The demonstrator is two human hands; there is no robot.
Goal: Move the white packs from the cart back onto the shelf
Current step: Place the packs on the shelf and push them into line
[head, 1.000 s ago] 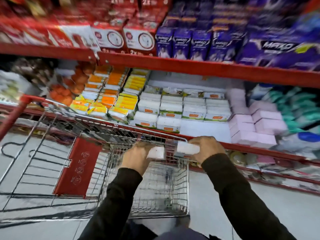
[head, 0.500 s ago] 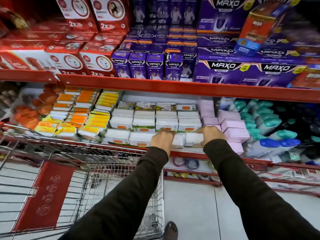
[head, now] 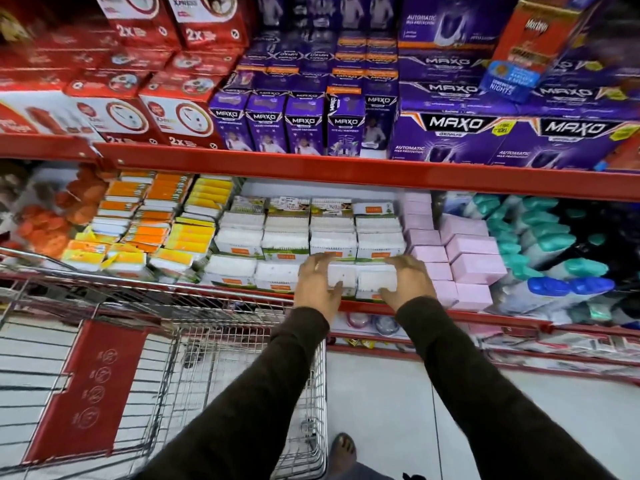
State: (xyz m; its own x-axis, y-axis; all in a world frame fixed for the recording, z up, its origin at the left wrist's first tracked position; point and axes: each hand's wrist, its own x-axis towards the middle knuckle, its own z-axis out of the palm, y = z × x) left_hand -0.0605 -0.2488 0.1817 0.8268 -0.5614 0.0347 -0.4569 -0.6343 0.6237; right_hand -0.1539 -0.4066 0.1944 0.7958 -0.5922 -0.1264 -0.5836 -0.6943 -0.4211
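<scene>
Two white packs (head: 360, 279): at the shelf (head: 346, 174) front edge, beside the pink boxes (head: 474, 268). Left hand (head: 317, 287) and right hand (head: 408, 282) each clasp one. Advice: push both flush with the front row, then release.

- The floor (head: 398, 393) is made of pale, glossy tiles with thin dark joints.
- Red metal shelving (head: 311, 169) fills the wall in front, with a long red beam across the middle.
- On the upper level stand red boxes (head: 162, 112) at the left and purple boxes (head: 450, 133) with the word MAXO at the right.
- On the lower level there are orange and yellow packs (head: 166, 220), pink boxes (head: 471, 251) and teal-capped bottles (head: 540, 237).
- The light is bright and even.
</scene>
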